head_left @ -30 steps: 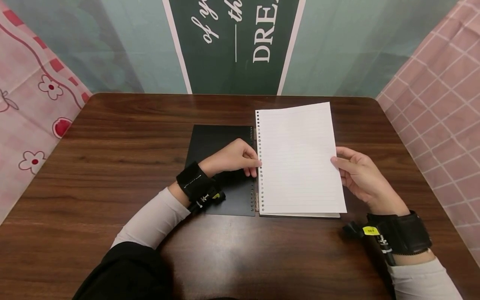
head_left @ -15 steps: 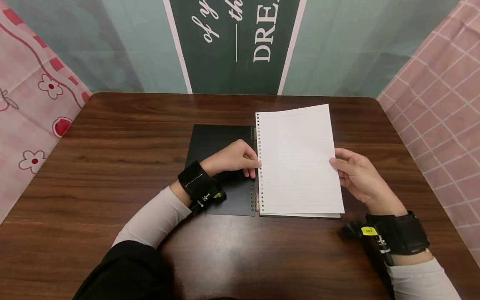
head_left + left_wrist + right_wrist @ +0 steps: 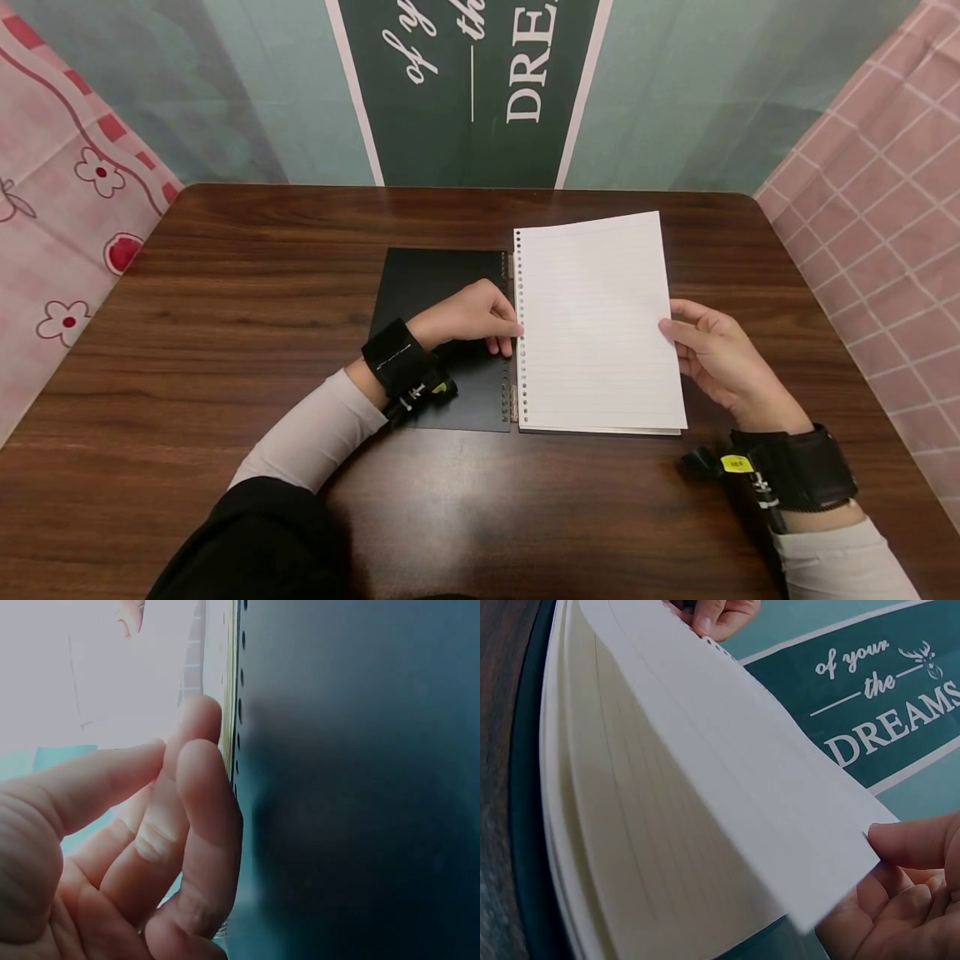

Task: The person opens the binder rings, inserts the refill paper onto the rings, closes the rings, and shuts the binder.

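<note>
A lined white sheet with a row of punched holes down its left edge is held over the right half of an open black ring binder. My left hand pinches the sheet's holed edge between thumb and fingers, beside the rings. On the opposite edge my right hand pinches the paper, thumb on top. In the right wrist view the sheet arches up from the lined pages beneath it, its near corner raised. The left wrist view shows the left hand right along the black cover.
The binder lies on a dark brown wooden table. Behind the table hangs a green cloth with white lettering. Pink patterned cloths hang at both sides. Each wrist wears a black strap with a small camera.
The sheet has come down slightly toward the person, its lower edge now nearer the pages below. My right hand has shifted a little leftward and down with it. The left hand keeps its pinch.
</note>
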Demonstrator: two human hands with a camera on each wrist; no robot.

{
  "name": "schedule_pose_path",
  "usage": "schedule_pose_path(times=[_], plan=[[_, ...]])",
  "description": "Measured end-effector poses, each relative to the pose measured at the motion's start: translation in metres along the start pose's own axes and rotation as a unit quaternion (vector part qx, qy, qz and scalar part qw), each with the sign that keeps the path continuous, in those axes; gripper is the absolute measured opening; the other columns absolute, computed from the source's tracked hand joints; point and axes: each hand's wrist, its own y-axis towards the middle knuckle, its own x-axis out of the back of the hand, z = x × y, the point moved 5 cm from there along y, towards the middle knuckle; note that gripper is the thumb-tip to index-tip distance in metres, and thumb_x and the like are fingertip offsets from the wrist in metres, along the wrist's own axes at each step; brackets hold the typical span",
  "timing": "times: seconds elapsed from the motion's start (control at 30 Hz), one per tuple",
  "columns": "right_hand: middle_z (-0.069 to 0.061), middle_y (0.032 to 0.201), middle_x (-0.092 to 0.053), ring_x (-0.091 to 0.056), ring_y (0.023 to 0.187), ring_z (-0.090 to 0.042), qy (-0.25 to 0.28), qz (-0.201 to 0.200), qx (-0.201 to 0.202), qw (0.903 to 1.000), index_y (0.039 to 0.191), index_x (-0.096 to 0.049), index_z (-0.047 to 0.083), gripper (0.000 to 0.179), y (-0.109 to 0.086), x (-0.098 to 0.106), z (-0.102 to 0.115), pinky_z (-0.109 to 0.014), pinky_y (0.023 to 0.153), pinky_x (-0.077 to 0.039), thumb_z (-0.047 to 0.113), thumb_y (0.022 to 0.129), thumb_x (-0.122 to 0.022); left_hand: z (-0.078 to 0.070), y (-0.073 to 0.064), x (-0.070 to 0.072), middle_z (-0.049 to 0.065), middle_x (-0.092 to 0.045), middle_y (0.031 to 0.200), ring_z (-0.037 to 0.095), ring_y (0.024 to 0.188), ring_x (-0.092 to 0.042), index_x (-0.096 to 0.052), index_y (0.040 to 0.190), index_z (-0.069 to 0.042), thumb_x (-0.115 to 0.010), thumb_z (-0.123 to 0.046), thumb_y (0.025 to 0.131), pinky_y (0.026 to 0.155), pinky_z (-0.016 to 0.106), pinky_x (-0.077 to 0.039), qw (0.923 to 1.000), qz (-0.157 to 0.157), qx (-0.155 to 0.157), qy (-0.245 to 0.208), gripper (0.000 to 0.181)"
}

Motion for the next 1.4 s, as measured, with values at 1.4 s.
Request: schedule_pose_path(times=[1.4], plan=[[0.009,0.089,-0.073,-0.068,0.078,-0.003,-0.079,-0.045,-0.025,0.9955,0.116,-0.056,0.017,0.013,0.005,-0.001,-0.015,-0.023,0.065,-0.056,0.016,0.103,-0.053,0.006,0.003,0.001,0.004,-0.068,0.061,0.014,0.053,-0.064,-0.074,0.079,-0.002,-0.066,-0.012,0.095,0.065,0.027,-0.055,0.999,-0.017,0.04,0.008,0.021]])
